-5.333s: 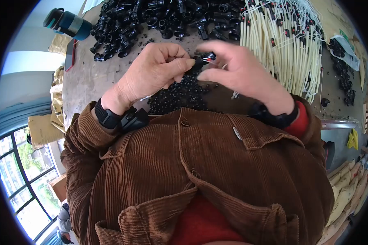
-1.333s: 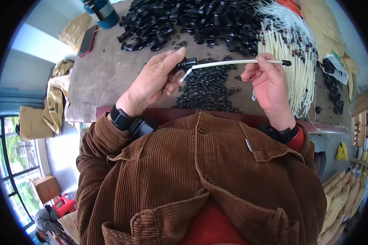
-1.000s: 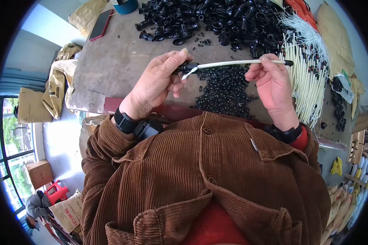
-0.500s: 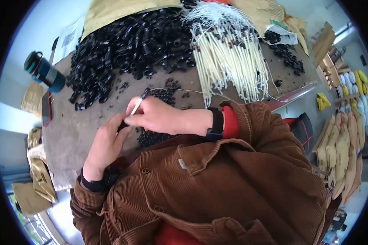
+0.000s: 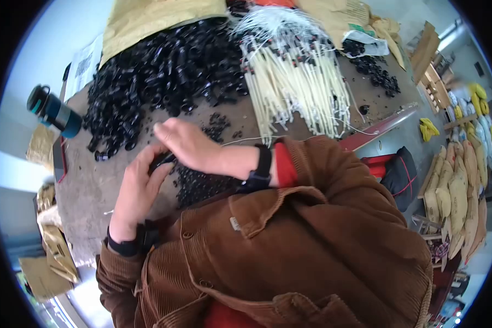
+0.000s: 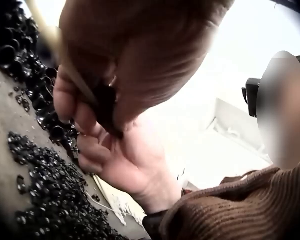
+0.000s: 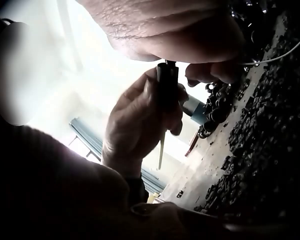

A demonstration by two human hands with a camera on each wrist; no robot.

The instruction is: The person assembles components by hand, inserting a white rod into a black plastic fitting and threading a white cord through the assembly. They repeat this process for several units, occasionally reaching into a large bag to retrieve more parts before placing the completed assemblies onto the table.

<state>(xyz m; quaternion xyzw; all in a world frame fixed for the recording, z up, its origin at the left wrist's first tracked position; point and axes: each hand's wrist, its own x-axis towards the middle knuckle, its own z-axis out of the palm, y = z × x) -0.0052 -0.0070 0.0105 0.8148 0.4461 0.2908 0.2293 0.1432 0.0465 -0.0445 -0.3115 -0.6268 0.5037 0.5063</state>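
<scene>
In the head view my left hand [image 5: 134, 191] grips a black tubular fitting [image 5: 162, 159]. The right wrist view has this fitting [image 7: 167, 85] upright between left thumb and fingers, with a pale thin tube [image 7: 161, 150] below that hand. Across the fitting's end lies my right hand [image 5: 188, 145], its palm side pressing there and its fingers loosely bent. The left wrist view shows a cream tube [image 6: 67, 55] slanting down to the black fitting [image 6: 106, 105], whose end meets the right palm [image 6: 140, 165]. A thin white wire [image 5: 251, 141] trails right beside the right wrist.
Black horn-shaped parts [image 5: 158, 71] are heaped at the back left, cream tubes with white wires [image 5: 295, 82] to their right. Small black pieces [image 5: 202, 186] lie near the jacket. A flask [image 5: 54, 112] stands far left; small black parts [image 5: 374, 74] lie at right.
Both hands came together after stretching a cream tube between them. The cream tube beside my right hand no longer shows in the head view. The head view swung toward the right side.
</scene>
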